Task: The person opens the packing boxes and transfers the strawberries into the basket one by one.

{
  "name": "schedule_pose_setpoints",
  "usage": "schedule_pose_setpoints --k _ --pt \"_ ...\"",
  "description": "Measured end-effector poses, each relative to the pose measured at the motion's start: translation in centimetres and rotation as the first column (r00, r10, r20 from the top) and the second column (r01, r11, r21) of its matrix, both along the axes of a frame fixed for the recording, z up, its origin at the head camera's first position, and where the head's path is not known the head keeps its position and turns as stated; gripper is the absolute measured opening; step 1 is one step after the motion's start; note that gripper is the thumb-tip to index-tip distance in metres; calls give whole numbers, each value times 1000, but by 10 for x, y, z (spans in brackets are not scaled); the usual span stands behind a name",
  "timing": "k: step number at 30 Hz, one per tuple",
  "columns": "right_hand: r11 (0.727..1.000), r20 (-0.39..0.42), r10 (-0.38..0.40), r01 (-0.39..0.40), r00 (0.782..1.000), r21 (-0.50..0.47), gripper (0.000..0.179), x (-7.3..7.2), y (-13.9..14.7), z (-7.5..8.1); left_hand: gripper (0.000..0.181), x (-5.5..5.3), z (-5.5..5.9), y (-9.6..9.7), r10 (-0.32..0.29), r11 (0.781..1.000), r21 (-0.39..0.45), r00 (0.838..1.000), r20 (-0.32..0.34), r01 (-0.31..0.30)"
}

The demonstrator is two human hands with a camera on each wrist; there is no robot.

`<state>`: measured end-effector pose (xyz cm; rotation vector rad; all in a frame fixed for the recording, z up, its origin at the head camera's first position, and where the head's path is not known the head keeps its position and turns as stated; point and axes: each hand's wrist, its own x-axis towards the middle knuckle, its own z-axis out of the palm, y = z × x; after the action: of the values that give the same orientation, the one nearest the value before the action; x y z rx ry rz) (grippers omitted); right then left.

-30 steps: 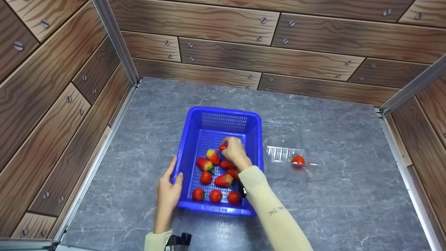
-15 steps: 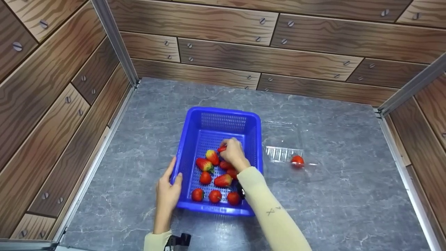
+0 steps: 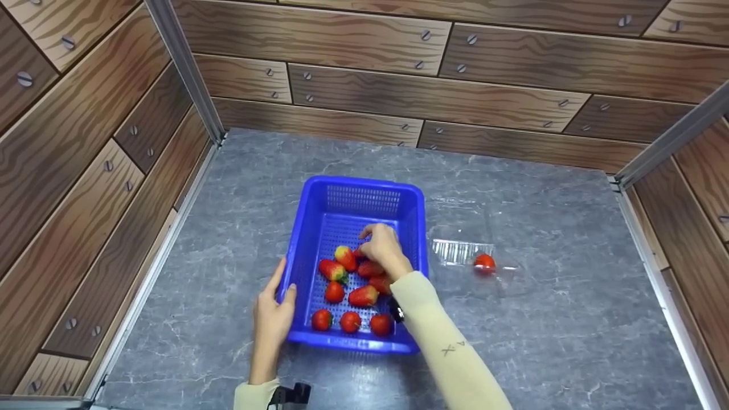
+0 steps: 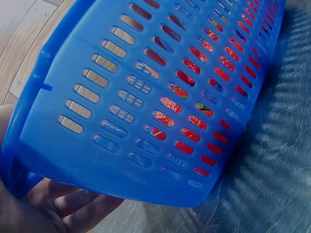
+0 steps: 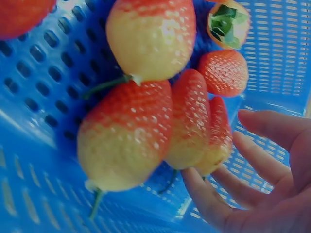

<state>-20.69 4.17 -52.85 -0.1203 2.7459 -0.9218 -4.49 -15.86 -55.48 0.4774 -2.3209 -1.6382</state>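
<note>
My left hand (image 3: 273,313) grips the left rim of a blue plastic basket (image 3: 297,245), thumb over the edge. Its fingers (image 4: 92,211) curl beneath the outer wall in the left wrist view. Inside the basket, my right hand (image 3: 383,247) hovers with fingers spread, right beside a red and yellow strawberry (image 5: 217,133) at the end of a row. Between its thumb and fingers nothing is held. Larger in the right wrist view lies a strawberry (image 5: 124,141) with a green stem. Several strawberries (image 3: 363,295) and round red tomatoes (image 3: 350,322) lie on the basket floor.
Right of the basket lies a clear plastic clamshell box (image 3: 462,250) with its lid open, one tomato (image 3: 484,263) in it. Wood-patterned walls (image 3: 342,85) with metal corner rails enclose the grey marbled tabletop (image 3: 569,273) at the back and both sides.
The right hand has let go of the strawberry, which now lies beside the others, and its fingers have opened. The left hand keeps its hold on the basket.
</note>
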Motion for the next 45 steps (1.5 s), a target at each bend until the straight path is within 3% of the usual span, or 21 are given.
schedule_pose_setpoints --k 8,13,16,22,26,30,36,45 --pt "1000 -49 0 -1 999 -20 25 1 6 21 55 0 2 0 -10 1000 -6 1000 -8 10" --pt "996 -119 -46 36 992 -84 19 1 12 34 56 0 3 0 -14 1000 -7 1000 -4 14" --pt "987 -209 -79 47 975 -151 15 1 16 42 56 -1 3 0 -18 1000 -8 1000 -7 18" --pt "970 -366 -140 53 920 -237 14 -2 33 59 57 -3 3 2 -30 999 -13 1000 -5 30" --pt "962 -396 -185 83 900 -260 15 -6 53 70 57 -4 3 2 -32 999 -16 999 1 32" --pt "962 -389 -220 132 895 -239 17 -9 77 76 57 -3 1 2 -27 1000 -15 1000 -5 27" --pt "972 -386 -236 213 892 -101 22 -11 117 72 57 0 0 1 -21 1000 1 1000 -9 21" --pt "962 -277 -247 268 929 42 24 -9 170 43 58 3 1 0 -8 1000 -3 1000 14 8"
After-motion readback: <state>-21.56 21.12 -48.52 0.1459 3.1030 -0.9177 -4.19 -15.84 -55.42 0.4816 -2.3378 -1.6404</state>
